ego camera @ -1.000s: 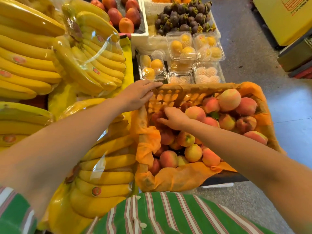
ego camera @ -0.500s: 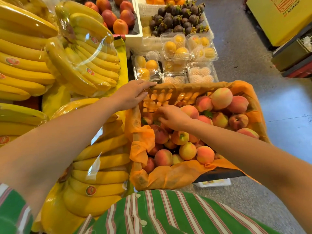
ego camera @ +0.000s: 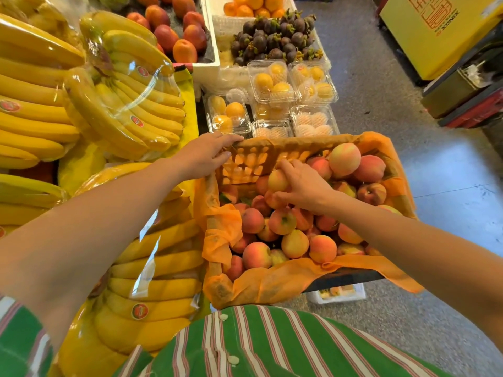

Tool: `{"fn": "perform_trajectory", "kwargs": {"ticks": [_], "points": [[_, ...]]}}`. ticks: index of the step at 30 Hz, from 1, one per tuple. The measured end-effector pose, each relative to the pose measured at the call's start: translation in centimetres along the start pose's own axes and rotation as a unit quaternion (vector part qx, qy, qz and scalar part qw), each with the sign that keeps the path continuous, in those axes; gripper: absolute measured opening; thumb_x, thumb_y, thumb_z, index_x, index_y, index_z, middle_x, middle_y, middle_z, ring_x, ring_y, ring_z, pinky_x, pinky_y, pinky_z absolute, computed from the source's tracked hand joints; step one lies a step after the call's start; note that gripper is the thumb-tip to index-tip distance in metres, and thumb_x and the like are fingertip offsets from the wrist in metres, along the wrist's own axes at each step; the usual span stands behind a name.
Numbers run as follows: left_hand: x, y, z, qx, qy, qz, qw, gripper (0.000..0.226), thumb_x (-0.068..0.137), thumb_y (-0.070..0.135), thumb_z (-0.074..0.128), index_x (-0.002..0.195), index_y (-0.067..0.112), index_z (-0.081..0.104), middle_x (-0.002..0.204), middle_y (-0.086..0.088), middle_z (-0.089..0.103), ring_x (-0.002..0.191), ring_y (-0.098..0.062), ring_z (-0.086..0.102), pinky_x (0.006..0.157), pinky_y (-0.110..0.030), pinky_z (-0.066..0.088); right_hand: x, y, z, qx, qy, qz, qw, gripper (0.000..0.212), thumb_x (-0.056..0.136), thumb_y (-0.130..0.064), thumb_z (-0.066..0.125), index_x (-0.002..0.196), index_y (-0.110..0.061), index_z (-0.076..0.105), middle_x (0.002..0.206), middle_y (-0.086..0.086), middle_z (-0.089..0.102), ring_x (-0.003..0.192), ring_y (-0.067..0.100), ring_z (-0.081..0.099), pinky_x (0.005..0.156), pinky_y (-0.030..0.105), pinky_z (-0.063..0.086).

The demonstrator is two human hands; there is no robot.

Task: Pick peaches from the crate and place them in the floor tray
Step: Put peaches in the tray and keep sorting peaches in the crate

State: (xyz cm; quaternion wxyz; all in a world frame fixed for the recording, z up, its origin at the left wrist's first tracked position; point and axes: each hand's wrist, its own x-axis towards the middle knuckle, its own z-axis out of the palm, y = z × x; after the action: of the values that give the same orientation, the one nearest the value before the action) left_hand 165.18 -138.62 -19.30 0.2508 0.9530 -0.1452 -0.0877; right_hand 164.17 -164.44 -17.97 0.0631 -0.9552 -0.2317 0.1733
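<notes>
Centre frame: my right hand point(ego camera: 303, 187) curls round a peach point(ego camera: 277, 180); left hand point(ego camera: 202, 156), fingers straight, rests on crate point(ego camera: 245, 165) rim.

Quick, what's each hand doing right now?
Left hand: open, fingers lying straight on the crate rim.
Right hand: closed round a peach.
</notes>
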Motion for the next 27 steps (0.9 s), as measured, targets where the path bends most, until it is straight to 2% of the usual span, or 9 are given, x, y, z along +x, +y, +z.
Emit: {"fn": "perform_trajectory", "kwargs": {"ticks": [2,4,9,12,14,19,23,27], "points": [[0.0,0.0,0.0,-0.002,0.002,-0.002,1.0,0.046,0.1,0.027,0.043,0.145,0.033,0.034,0.134,-0.006,0.051,0.122,-0.025,0.045,0.097,-0.04,0.041,0.5,-1.2,0.3,0.087,-0.001,-0.02,0.996,0.068,0.078,-0.046,0.074,0.126,-0.011,0.042,0.12,0.01,0.056,0.106,0.027,0.055,0.082,0.037,0.047],[-0.1,0.1,0.1,-0.003,0.007,-0.001,1.0,0.046,0.1,0.027,0.043,0.145,0.033,0.035,0.135,-0.006,0.051,0.123,-0.025,0.045,0.097,-0.039,0.04,1.2,-2.4,1.4,0.119,-0.012,-0.037,0.992,0.066,0.077,-0.045,0.076,0.122,-0.01,0.043,0.119,0.01,0.056,0.106,0.026,0.055,0.082,0.035,0.045],[-0.2,0.1,0.2,-0.014,0.017,0.003,1.0,0.046,0.099,0.025,0.045,0.145,0.032,0.037,0.133,-0.007,0.052,0.122,-0.025,0.045,0.099,-0.038,0.04,3.1,-3.7,4.8,0.062,-0.027,-0.046,0.997,0.072,0.077,-0.037,0.077,0.136,-0.013,0.042,0.124,0.015,0.044,0.111,0.033,0.051,0.091,0.041,0.046],[-0.2,0.0,0.2,-0.018,0.019,0.003,1.0,0.047,0.099,0.025,0.046,0.145,0.031,0.037,0.133,-0.006,0.052,0.123,-0.024,0.045,0.1,-0.038,0.039,4.0,-3.7,6.0,0.019,-0.027,-0.042,0.999,0.068,0.08,-0.036,0.074,0.136,-0.016,0.043,0.124,0.014,0.049,0.113,0.033,0.052,0.089,0.045,0.05],[-0.2,0.0,0.2,-0.023,0.019,0.004,1.0,0.047,0.099,0.025,0.046,0.144,0.03,0.038,0.134,-0.006,0.052,0.124,-0.024,0.044,0.101,-0.038,0.039,4.4,-3.5,6.2,0.028,-0.023,-0.034,0.999,0.063,0.082,-0.032,0.071,0.135,-0.015,0.042,0.122,0.015,0.054,0.111,0.034,0.055,0.087,0.045,0.051],[-0.2,0.0,0.0,-0.022,0.013,0.003,1.0,0.047,0.098,0.026,0.046,0.144,0.031,0.037,0.135,-0.005,0.052,0.124,-0.024,0.044,0.102,-0.041,0.04,4.2,-3.2,6.1,0.047,-0.016,-0.04,0.998,0.057,0.087,-0.026,0.064,0.136,-0.008,0.042,0.123,0.018,0.055,0.11,0.034,0.055,0.088,0.04,0.045],[0.0,0.5,-0.3,0.02,0.018,0.004,1.0,0.045,0.097,0.028,0.048,0.142,0.028,0.041,0.13,-0.006,0.054,0.119,-0.027,0.047,0.097,-0.045,0.042,2.6,-2.8,3.9,0.093,0.041,-0.07,0.992,0.042,0.09,-0.025,0.061,0.128,-0.011,0.052,0.119,0.011,0.058,0.109,0.027,0.055,0.089,0.037,0.045],[1.4,2.2,-0.5,0.074,0.043,0.043,0.995,0.042,0.096,0.028,0.051,0.137,0.021,0.048,0.124,-0.009,0.056,0.117,-0.029,0.05,0.093,-0.041,0.042,0.5,-0.9,0.6,0.134,0.168,-0.067,0.974,0.022,0.089,-0.022,0.06,0.11,-0.015,0.062,0.104,0.004,0.062,0.093,0.021,0.06,0.077,0.041,0.052]]}}
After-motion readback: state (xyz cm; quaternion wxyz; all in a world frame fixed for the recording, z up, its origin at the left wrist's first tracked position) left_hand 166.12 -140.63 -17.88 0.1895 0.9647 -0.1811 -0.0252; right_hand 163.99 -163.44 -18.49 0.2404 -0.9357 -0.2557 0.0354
